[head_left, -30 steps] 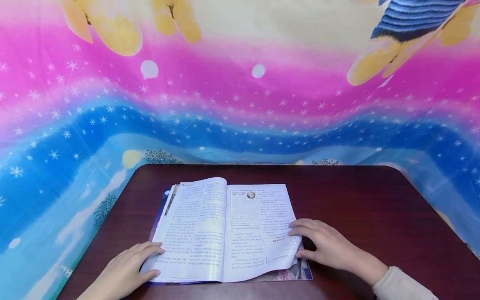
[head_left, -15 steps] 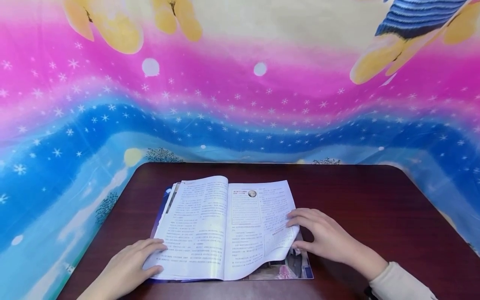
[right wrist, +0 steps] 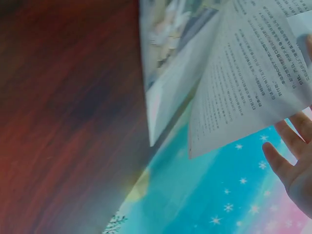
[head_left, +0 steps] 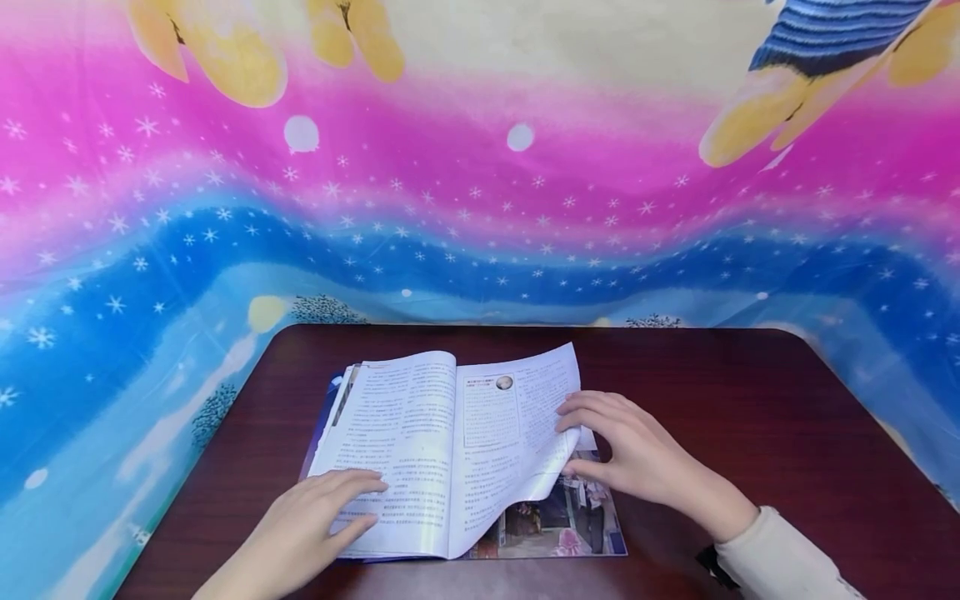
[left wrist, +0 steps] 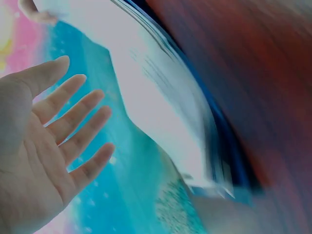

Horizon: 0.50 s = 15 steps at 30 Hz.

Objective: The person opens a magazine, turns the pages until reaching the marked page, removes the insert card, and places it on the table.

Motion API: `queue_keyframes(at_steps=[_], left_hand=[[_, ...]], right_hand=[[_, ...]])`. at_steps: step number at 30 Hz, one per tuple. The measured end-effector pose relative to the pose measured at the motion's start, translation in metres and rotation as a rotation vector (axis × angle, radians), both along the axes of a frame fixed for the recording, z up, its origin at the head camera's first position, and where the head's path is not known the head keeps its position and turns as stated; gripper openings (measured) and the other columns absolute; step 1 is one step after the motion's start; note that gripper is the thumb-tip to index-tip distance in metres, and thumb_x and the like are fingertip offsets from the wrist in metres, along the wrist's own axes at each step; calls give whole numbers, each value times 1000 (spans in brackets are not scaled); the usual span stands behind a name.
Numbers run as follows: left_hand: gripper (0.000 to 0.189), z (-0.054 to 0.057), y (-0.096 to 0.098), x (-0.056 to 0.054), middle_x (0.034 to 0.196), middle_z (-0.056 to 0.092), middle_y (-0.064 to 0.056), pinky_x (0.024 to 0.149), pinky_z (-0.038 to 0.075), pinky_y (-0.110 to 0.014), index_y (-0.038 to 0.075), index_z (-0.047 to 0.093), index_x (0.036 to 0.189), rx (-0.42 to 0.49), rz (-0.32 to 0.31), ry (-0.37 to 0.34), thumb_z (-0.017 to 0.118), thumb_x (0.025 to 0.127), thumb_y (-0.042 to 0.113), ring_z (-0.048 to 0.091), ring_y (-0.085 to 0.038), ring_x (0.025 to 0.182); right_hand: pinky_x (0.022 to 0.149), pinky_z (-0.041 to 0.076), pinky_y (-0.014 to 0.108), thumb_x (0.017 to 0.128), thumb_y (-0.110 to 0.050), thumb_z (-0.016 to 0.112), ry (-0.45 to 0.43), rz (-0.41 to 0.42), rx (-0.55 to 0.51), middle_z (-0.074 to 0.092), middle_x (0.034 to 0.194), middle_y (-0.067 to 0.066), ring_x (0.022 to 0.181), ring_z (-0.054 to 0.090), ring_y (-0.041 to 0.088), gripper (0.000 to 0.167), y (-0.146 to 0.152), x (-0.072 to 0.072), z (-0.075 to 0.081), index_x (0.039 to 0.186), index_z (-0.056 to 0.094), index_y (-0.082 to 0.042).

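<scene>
An open magazine [head_left: 408, 417] lies on the dark table, its left pages bowed up near the spine. My right hand [head_left: 637, 454] pinches the outer edge of a right-hand page [head_left: 491, 467], which curls upward. Beneath it shows a colour picture [head_left: 558, 525]. In the right wrist view the lifted page [right wrist: 243, 92] stands apart from the sheets below, and part of my right hand [right wrist: 297, 170] is cut off by the frame. My left hand [head_left: 300, 521] is over the lower left page with relaxed fingers. The left wrist view shows that hand [left wrist: 44, 151] with fingers spread, holding nothing.
The reddish-brown table [head_left: 712, 400] extends around the magazine, with a rounded back edge. Behind it hangs a pink and blue cloth [head_left: 480, 217] printed with snowflakes. A pale sleeve [head_left: 780, 554] covers my right forearm.
My right hand has moved left and away from me, lifting the page and uncovering more of the picture beneath. My left hand has shifted right across the left page.
</scene>
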<state>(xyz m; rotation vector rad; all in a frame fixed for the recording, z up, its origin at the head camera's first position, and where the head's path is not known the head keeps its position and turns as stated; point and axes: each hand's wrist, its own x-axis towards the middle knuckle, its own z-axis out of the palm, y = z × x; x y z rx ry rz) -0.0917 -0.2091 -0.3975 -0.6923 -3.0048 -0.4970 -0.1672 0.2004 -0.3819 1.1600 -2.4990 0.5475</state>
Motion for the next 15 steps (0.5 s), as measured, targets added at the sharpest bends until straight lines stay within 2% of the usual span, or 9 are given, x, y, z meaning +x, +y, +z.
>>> queue_keyframes(at_steps=[5,11,15], left_hand=[[31,8,20,-1,124,64,12,92,52,-45,26,68,122,53,-77,94,72,91,32,61,-13,114],[34,19,48,-11,126,63,15,93,51,-40,25,68,122,154,-199,230,75,89,31,59,-8,115],[37,28,67,-19,128,63,13,95,51,-38,24,66,125,212,-291,283,75,90,31,59,-9,117]], right_hand=[[105,38,40,75,-40,85,0,11,-16,64,120,-5,121,55,21,41,-9,-3,8,107,69,-21],[101,39,36,75,-41,86,2,24,-34,64,113,-9,113,56,16,40,-17,-5,14,105,69,-21],[97,42,35,73,-40,87,3,30,-52,63,109,-12,107,57,14,40,-23,-6,18,104,70,-21]])
